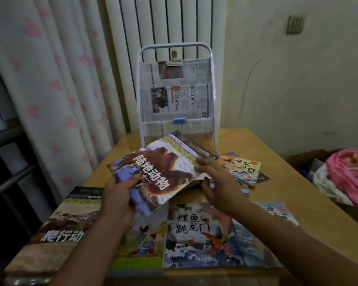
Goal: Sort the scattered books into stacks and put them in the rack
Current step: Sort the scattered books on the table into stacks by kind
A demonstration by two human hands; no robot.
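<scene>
My left hand (120,193) grips the near corner of a purple animal book (155,174) with a brown bear on its cover, held tilted above the table. My right hand (213,178) holds the right edge of that book, thumb under it, fingers on top. More books lie beneath it toward the rack. A white-framed rack (175,96) with newspaper-lined pockets stands at the table's back. Flat on the table lie a reptile book (62,228), a green-edged picture book (143,242), a carp book (198,234) and an orange book (240,168).
The wooden table (293,176) has another book (277,211) at the right near my forearm. A small blue block (245,191) lies by my right wrist. Curtains hang at the left, a radiator behind the rack, and a pile of clothes (345,174) sits at the right.
</scene>
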